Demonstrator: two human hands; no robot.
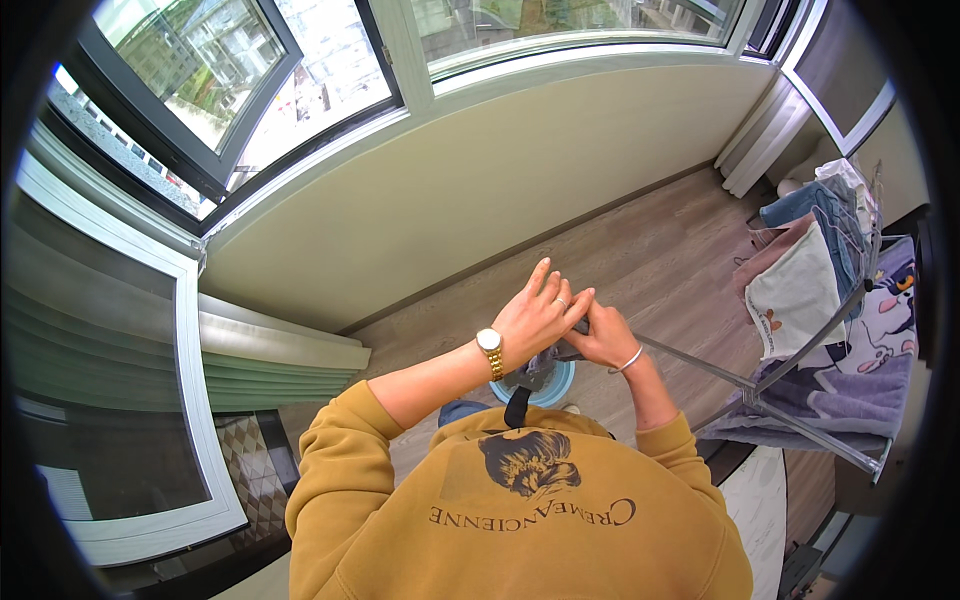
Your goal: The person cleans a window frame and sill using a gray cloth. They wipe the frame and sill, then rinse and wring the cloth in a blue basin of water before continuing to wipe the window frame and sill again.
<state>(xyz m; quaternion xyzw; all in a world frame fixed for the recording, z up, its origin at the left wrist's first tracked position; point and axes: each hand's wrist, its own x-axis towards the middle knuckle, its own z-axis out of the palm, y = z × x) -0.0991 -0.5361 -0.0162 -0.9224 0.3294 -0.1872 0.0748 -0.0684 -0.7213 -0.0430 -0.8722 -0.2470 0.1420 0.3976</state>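
My left hand (531, 319), with a gold watch at its wrist and a ring, is held up in front of me with its fingers spread, its fingertips meeting my right hand. My right hand (606, 335), with a silver bangle at the wrist, is curled around part of a dark grey cloth (541, 366). The cloth hangs down below the hands over a light blue basin (559, 386), which stands on the floor close to my feet. Whether my left fingers also grip the cloth is hard to tell, as the hands hide its upper part.
At the right, a metal folding drying rack (750, 394) holds a purple patterned blanket (862, 397), a white cloth (799, 292) and jeans (814, 206). An open window (277, 97) is at the upper left above a low wall (480, 180). Curtains (277, 360) hang at the left.
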